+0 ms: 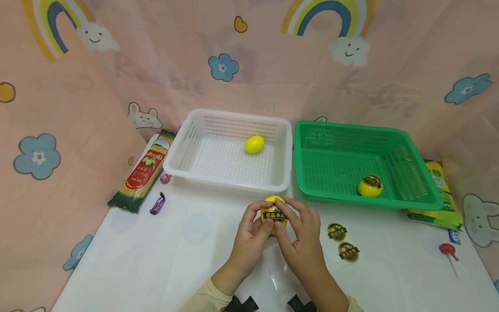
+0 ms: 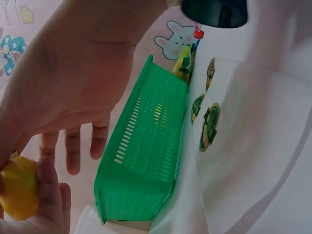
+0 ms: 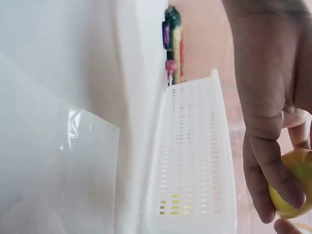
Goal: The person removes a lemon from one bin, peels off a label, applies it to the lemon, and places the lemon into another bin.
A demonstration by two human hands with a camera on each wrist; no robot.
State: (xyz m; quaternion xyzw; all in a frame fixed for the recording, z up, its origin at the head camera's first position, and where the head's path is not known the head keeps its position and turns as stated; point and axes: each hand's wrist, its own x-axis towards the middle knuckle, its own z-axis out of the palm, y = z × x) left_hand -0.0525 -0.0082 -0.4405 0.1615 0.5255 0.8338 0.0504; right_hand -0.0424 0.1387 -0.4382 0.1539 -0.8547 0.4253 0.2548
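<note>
Both hands hold a yellow lemon in front of the white basket. A black-and-gold round sticker with Chinese lettering sits on its near side. My left hand grips the lemon from the left, its thumb at the sticker's lower edge. From the right, my right hand has its thumb and fingertips on the sticker and the fruit. In the left wrist view the lemon shows between the hands; in the right wrist view fingers partly cover the lemon. Loose stickers lie right of the hands.
The white basket contains a plain lemon. Inside the green basket is a stickered lemon. A pasta packet and wrapped candy lie left; a yellow-green bag and red lollipop lie right.
</note>
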